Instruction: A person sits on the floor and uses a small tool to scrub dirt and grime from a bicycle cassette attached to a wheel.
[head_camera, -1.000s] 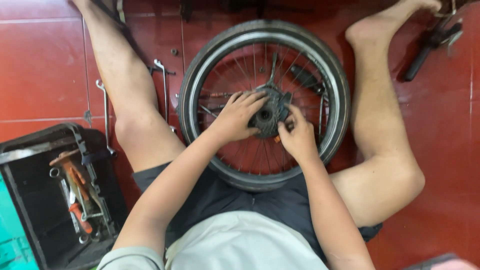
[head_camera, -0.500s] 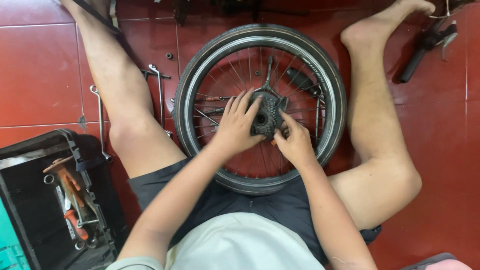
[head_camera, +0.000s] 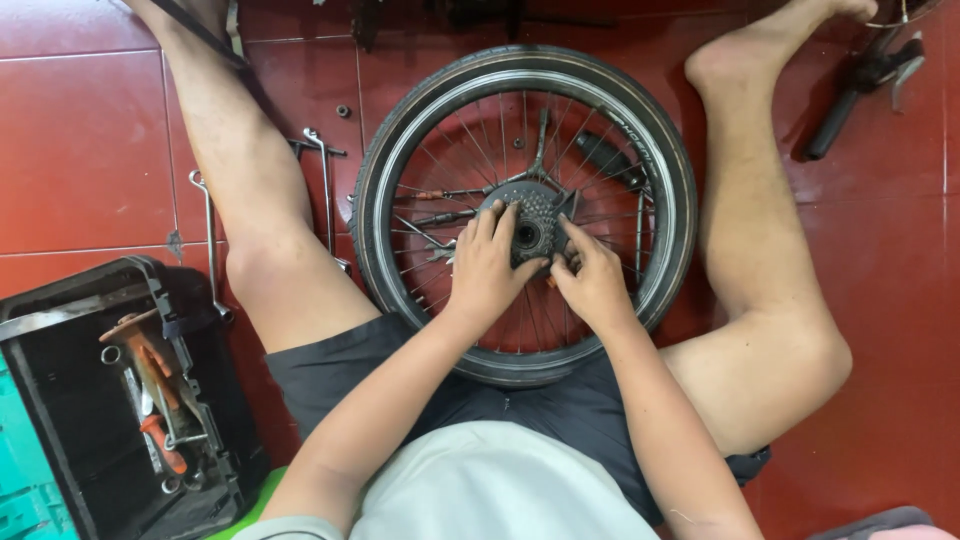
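Bicycle wheel lies flat on the red tiled floor between the person's bare legs; tyre and rim look rigid and fairly heavy, spokes thin and bendable, so rim or hub are the safe holds. Sprocket cluster at the hub looks hard, toothed, probably greasy, slippery. Left hand curls over its left side, right hand pinches its lower right edge, fingers closed on it. Open toolbox near the floor's lower left; wrenches beside the left leg.
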